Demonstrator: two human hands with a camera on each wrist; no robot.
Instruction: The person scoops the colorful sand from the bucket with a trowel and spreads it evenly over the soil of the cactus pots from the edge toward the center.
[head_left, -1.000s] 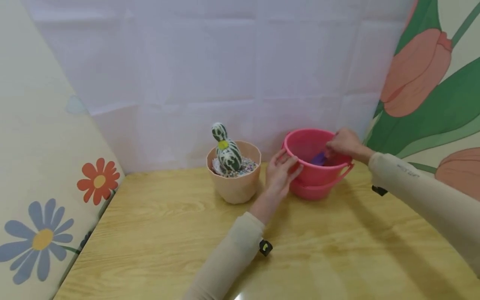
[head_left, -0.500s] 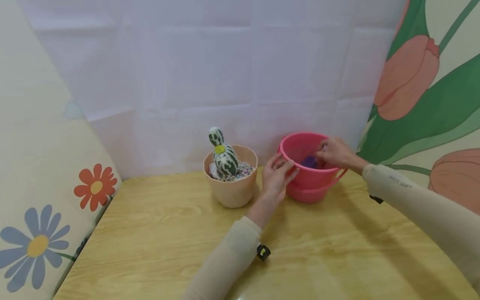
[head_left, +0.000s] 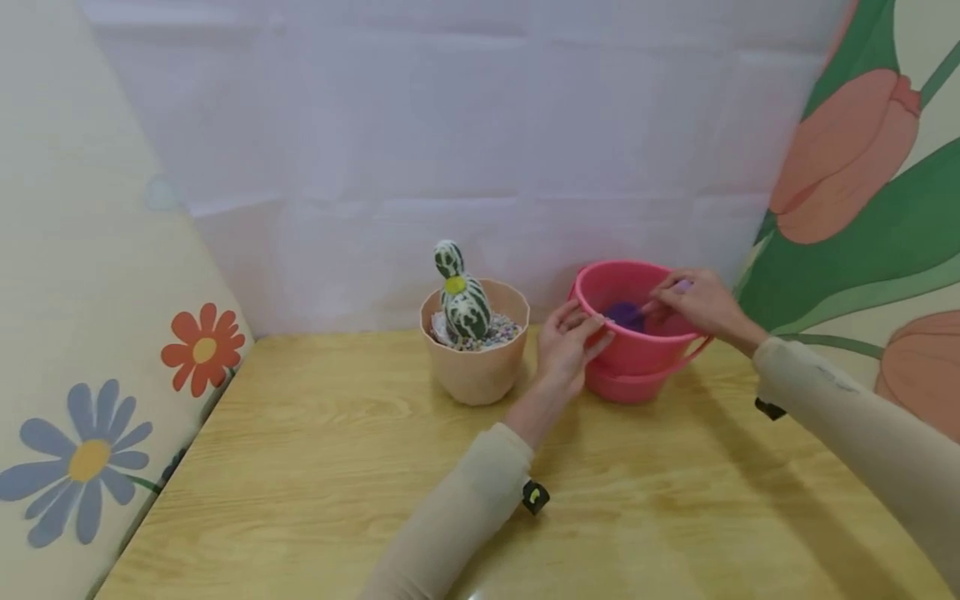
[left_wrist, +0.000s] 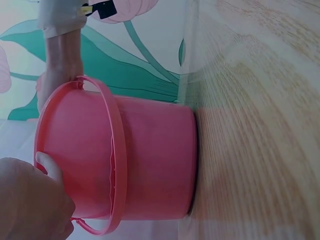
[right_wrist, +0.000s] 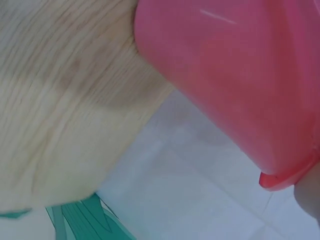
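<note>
A pink bucket [head_left: 633, 360] with its handle hanging down at the front stands on the wooden table. At its near left rim, my left hand [head_left: 562, 346] grips the edge; the left wrist view shows the thumb [left_wrist: 49, 166] lying against the bucket's outer wall. Over the right part of the opening, my right hand [head_left: 697, 302] holds a purple shovel [head_left: 627, 317] by its lilac handle. The shovel's broad dark end is down inside the bucket, partly hidden by the front rim. In the right wrist view the bucket's wall [right_wrist: 230, 75] covers the upper right and hides the shovel.
Left of the bucket stands a peach plant pot [head_left: 480, 373] with a green-and-white cactus [head_left: 467, 310] in multicoloured gravel [head_left: 504, 332]. A white sheet [head_left: 420, 150] hangs behind the wooden table [head_left: 315, 467]. Walls painted with flowers flank both sides.
My right hand has turned and lifted slightly in the bucket, so the end of the shovel's handle now shows above the fingers. My left hand keeps its grip on the rim. The head view shifted slightly.
</note>
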